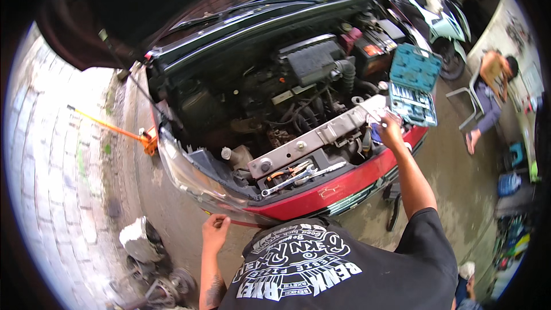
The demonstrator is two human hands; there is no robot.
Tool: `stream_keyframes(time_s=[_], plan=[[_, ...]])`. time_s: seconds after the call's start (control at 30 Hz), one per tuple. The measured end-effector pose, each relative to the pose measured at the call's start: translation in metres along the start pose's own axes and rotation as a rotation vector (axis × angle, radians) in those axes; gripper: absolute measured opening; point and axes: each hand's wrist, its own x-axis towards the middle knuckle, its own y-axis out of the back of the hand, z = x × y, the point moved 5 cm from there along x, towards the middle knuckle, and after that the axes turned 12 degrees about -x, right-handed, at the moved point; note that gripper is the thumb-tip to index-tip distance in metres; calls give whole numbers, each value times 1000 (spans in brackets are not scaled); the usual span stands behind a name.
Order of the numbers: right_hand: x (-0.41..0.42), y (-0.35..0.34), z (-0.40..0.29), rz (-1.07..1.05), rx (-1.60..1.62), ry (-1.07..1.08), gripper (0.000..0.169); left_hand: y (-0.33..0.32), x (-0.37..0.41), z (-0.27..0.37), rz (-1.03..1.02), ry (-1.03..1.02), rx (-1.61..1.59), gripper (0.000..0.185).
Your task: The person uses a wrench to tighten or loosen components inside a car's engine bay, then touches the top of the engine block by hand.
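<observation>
My left hand (216,229) hangs low before the front left corner of a red car, its fingers curled in and nothing visible in them. My right hand (391,128) reaches over the red bumper (327,193) to some small whitish and blue items at the right end of the radiator support (297,146). Whether it grips one of them cannot be made out. Close beside it lies an open teal socket set case (414,104) with sockets in its tray. A combination wrench (290,180), orange-handled pliers (280,175) and a ratchet (330,168) rest together behind the bumper.
The raised hood hangs overhead on a prop rod (133,78). Beyond the support are an air filter housing (312,62) and a battery (373,49). An orange floor jack (148,140) stands left. At right, a person (495,82) sits on a chair near a parked scooter (443,21).
</observation>
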Motion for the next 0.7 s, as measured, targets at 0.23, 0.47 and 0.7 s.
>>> stream_keyframes(time_s=[0.23,0.47,0.7], plan=[[18,-32,54,-177,-148,-187,36,89,-125,-234,337,418,-109,17],[28,-26,59,-155,-387,-39,38,43,-218,-257,235,729,-125,23],[31,-23,50,-161,-453,-150,35,43,-177,-265,318,779,-268,22]])
